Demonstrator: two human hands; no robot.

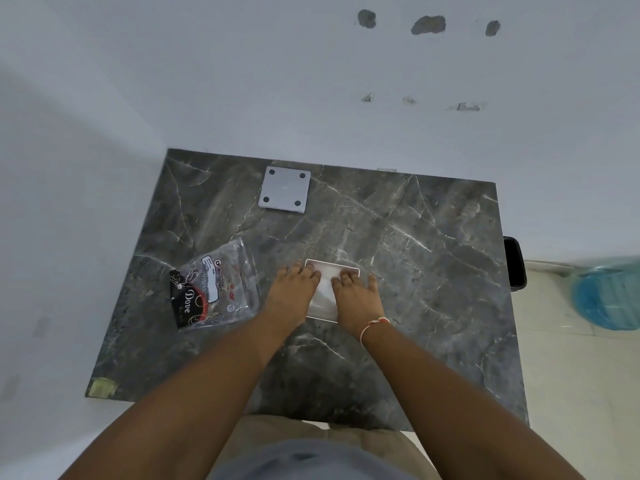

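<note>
One white tissue (325, 296) lies on the surface (415, 271) under the left hand (292, 296) and right hand (358, 297), both pressing flat with straight fingers. One plastic wrapper (214, 285) and one grey plate (284, 194) lie nearby.

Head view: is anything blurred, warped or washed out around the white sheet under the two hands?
Head view: even, soft light, no hard shadows; the white sheet looks washed out between the left hand and right hand, its surface detail lost; the plastic wrapper shows small glints; table edges bow from the wide lens; the blue bottle at the right edge is smeared.
</note>
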